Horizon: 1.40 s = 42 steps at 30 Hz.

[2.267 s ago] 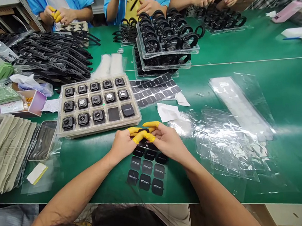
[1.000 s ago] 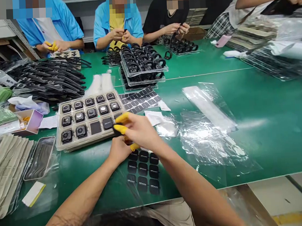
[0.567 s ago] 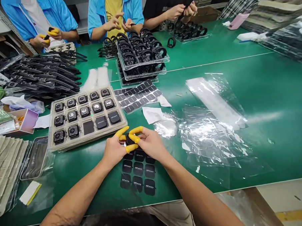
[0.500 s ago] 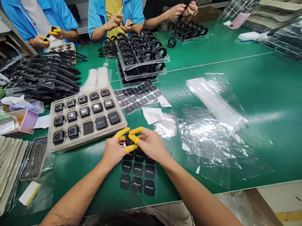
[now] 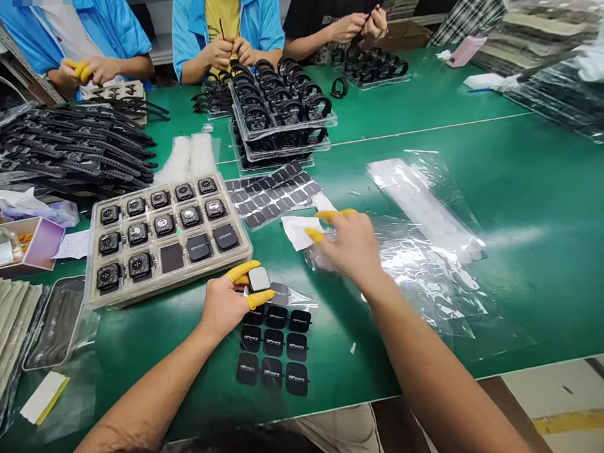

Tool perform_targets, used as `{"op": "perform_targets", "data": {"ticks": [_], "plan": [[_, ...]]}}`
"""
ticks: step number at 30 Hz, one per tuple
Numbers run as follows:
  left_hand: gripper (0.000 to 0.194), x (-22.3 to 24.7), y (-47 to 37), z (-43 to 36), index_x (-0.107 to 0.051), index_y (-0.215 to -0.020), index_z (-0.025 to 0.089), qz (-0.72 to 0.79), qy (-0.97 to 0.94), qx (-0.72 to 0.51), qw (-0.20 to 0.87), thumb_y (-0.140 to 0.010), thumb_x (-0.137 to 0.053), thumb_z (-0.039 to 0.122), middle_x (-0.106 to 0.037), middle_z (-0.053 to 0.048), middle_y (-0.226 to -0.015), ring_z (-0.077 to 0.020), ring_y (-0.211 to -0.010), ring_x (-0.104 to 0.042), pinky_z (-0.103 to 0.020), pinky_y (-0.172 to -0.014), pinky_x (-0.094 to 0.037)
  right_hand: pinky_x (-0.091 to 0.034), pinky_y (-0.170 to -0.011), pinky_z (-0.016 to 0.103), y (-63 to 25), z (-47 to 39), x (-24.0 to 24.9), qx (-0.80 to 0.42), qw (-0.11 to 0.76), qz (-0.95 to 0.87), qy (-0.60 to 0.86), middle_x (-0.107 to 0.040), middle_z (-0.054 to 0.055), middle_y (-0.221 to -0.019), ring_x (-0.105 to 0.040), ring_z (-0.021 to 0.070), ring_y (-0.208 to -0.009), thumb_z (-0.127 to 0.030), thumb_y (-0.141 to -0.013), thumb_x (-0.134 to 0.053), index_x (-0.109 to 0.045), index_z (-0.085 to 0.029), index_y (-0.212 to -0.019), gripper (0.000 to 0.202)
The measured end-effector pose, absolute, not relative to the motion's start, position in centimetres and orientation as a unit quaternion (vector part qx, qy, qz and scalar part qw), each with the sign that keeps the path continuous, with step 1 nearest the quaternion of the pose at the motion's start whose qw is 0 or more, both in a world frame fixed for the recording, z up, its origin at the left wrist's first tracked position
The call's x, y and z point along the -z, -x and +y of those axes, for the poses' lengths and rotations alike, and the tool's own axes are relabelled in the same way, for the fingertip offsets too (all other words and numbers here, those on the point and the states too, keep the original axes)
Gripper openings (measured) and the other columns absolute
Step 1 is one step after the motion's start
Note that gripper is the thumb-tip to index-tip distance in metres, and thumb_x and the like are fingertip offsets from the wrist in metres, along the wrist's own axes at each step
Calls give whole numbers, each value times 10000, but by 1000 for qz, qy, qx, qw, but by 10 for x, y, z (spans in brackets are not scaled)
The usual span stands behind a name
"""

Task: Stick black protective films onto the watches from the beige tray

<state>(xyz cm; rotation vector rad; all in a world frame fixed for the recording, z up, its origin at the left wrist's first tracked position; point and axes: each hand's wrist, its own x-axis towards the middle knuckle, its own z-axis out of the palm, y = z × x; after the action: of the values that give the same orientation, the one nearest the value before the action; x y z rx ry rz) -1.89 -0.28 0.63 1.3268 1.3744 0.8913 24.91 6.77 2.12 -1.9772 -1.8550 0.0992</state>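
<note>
A smartwatch body (image 5: 259, 278) without a strap is pinched at its edges by my left hand (image 5: 228, 300), its pale glossy face turned up. Yellow finger cots cover several of my fingertips. My right hand (image 5: 350, 244) reaches over a white wipe (image 5: 298, 230), thumb and forefinger apart, the thumb above the wipe's right edge; contact is unclear. Below my left hand lies a clear sheet with black HiFuture-marked square films (image 5: 274, 342). The tray (image 5: 135, 294) of watch bodies sits to the upper left, one front-row pocket holding no watch.
Clear plastic sheets (image 5: 424, 274) lie at the right. Sheets of dark stickers (image 5: 275, 194) are behind the wipe. Stacked trays of strapped watches (image 5: 282, 130) and a heap of black straps (image 5: 78, 149) stand further back. Co-workers' hands (image 5: 231, 50) work across the table.
My right hand has left the watch body and moved up and right to the wipe. The watch's pale face now shows in my left hand.
</note>
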Motion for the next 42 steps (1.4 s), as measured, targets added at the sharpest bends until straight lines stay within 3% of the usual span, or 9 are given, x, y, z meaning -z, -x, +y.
{"op": "perform_targets", "data": {"ticks": [3,9,17,23,26,30,34,38,42], "plan": [[640,-6,19,-3,-753,-1205,228,562,-542,-372,503,-607,-917,383,-803,-35,-920,-216,-867,-744,-333,-862,-605,-438,-779,418,-223,74,-21,-62,194,-707,677,-682,136,-887,-570,305,-906,-178,-855,-577,-744,-158,-990,216],[488,-5,19,-1,-796,-1050,165,528,-549,-395,513,-590,-915,277,-798,-35,-892,-235,-854,-745,-303,-812,-604,-468,-714,348,-174,30,-31,-257,320,-839,357,-675,53,-841,-572,208,-820,-222,-921,-587,-715,-224,-952,132],[480,-7,18,-3,-787,-1078,174,532,-544,-410,504,-609,-882,193,-804,-43,-977,-238,-896,-749,-319,-847,-608,-459,-669,349,-168,31,-29,-247,319,-837,369,-635,54,-775,-537,210,-771,-174,-907,-570,-731,-216,-914,166],[647,-8,14,-4,-759,-1181,178,549,-476,-441,527,-571,-935,305,-806,-47,-924,-230,-866,-760,-331,-844,-637,-461,-901,532,-201,43,-26,-124,277,-742,598,-677,152,-1006,-551,345,-1054,-362,-907,-618,-731,-188,-990,224],[629,-8,13,-7,-765,-1177,187,554,-486,-457,497,-587,-931,330,-807,-43,-940,-232,-895,-760,-339,-865,-645,-490,-941,511,-215,31,-33,-260,265,-732,572,-674,121,-1191,-577,324,-1125,-449,-858,-695,-678,-229,-1199,406],[606,-9,14,-9,-768,-1176,197,547,-511,-484,453,-605,-923,326,-807,-39,-994,-222,-886,-760,-348,-902,-641,-554,-790,406,-210,23,-33,-449,265,-659,543,-720,67,-952,-651,226,-847,-394,-813,-728,-706,-225,-1075,312],[584,-8,15,-8,-779,-1155,193,546,-534,-492,419,-604,-922,320,-810,-44,-995,-223,-871,-761,-347,-895,-642,-557,-775,394,-203,26,-25,-473,274,-638,542,-719,70,-922,-648,212,-823,-369,-823,-701,-709,-212,-992,231],[605,-5,15,-8,-771,-1178,203,548,-533,-498,409,-605,-925,326,-808,-47,-1029,-230,-896,-764,-351,-914,-635,-569,-814,393,-201,26,-23,-499,274,-638,518,-707,69,-1029,-664,198,-851,-402,-815,-732,-687,-234,-1131,360],[619,-5,15,-9,-772,-1171,198,554,-527,-494,415,-589,-935,331,-807,-51,-1024,-232,-893,-760,-359,-920,-630,-573,-732,364,-200,25,-24,-519,301,-597,532,-707,54,-889,-657,184,-752,-437,-757,-785,-709,-208,-1054,382]]}}
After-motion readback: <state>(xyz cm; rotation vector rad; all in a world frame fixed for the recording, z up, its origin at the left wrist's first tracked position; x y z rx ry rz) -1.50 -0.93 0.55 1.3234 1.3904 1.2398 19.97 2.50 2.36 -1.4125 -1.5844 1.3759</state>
